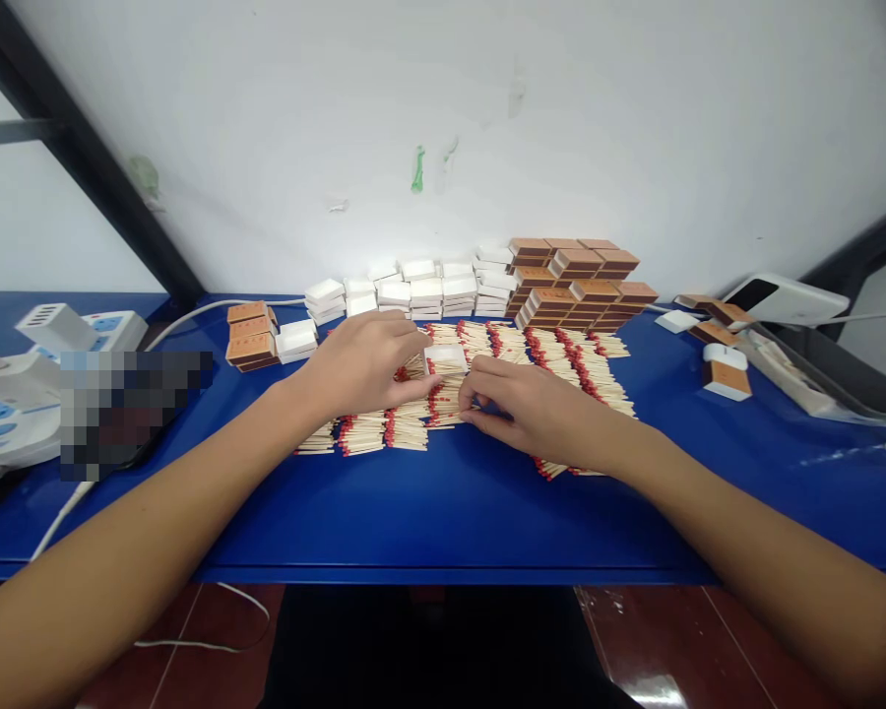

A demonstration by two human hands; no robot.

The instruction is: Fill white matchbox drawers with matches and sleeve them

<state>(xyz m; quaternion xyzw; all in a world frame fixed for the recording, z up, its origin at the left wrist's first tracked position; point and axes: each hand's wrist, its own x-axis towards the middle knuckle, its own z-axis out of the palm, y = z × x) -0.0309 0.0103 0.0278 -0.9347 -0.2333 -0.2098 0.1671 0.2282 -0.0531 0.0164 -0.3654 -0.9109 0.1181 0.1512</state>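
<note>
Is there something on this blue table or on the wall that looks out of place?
The white wall carries a green smear, odd on a plain surface. At the right, several matchboxes lie at angles, unlike the stacked brown matchboxes.

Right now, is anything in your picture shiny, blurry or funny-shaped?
Head view: bright glare on the red floor near the bottom edge; head view: blocky squares cover much of the dark device on the left; head view: forearms look stretched towards the bottom corners, probably lens distortion; head view: the left hand and right hand look fairly clear.
</note>
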